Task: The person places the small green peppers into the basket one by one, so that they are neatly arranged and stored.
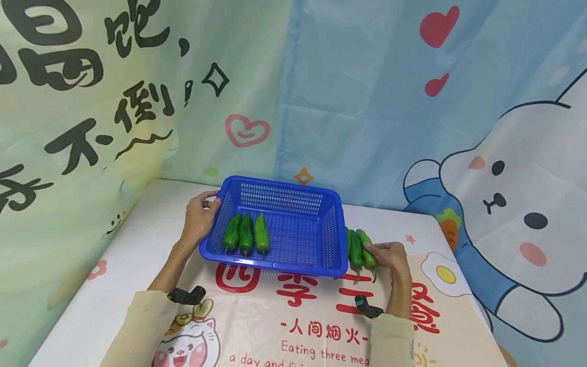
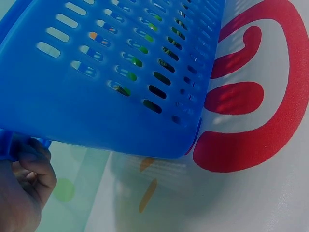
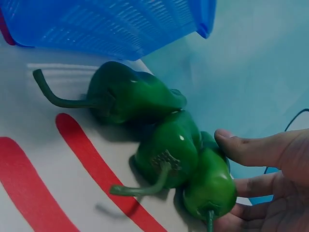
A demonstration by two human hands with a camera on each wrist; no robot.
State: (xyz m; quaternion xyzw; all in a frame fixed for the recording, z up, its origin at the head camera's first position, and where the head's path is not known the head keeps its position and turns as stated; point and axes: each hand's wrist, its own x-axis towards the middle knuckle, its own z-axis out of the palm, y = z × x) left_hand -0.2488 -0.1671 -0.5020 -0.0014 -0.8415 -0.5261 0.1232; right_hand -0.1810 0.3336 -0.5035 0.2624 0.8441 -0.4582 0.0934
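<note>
green outer pepper [image 3: 210,186], right of the basket [image 1: 275,266], is pinched by the right hand [image 1: 391,255]; the basket is gripped by the left hand [image 1: 199,218]. probably light, firm, slippery; mid-body hold is advised.

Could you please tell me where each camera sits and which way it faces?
Head: on the head, facing forward and down at the blue basket; the left hand, right hand and sleeves show.
Left wrist: on that wrist, facing the basket's slotted outer wall up close; part of the left hand shows at lower left.
Right wrist: on that wrist, facing three green peppers outside the basket; part of the right hand shows at lower right.
Shared: head and right wrist views both show those peppers and the basket.
</note>
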